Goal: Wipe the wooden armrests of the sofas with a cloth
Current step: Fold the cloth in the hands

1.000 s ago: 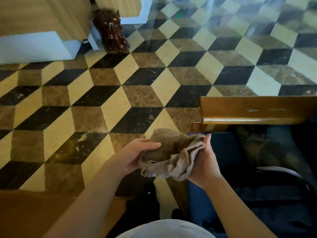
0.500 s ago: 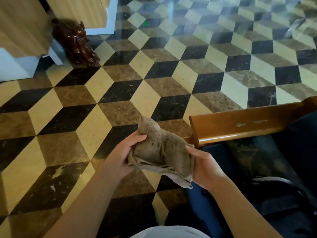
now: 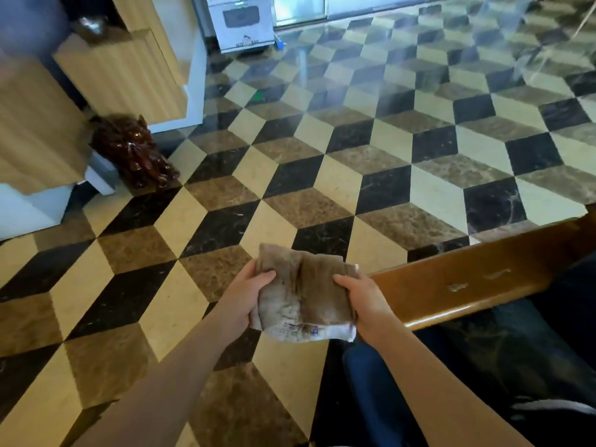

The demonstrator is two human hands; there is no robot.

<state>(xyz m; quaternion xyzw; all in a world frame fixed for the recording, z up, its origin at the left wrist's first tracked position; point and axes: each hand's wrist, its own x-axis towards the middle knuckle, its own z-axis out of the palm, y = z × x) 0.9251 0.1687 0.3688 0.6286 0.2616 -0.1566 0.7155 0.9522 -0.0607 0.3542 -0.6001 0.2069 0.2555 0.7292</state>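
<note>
A brown cloth point(image 3: 304, 293), folded flat with a pale lower edge, is stretched between both hands above the floor. My left hand point(image 3: 248, 296) grips its left side and my right hand point(image 3: 366, 301) grips its right side. A glossy wooden armrest point(image 3: 477, 279) of a dark blue sofa point(image 3: 483, 366) runs from just right of my right hand up toward the right edge. It carries two small pale marks on top. The cloth's right edge sits close to the armrest's near end; whether it touches the wood I cannot tell.
The floor point(image 3: 322, 175) is glossy marble in a cube pattern. A dark red-brown carved figure point(image 3: 135, 153) stands at the left against a ribbed wooden counter point(image 3: 119, 72). A white appliance point(image 3: 242, 22) stands at the far wall.
The cloth went from a loose bundle to a flat fold held at both sides. My view tilted up and left, showing more floor and the counter.
</note>
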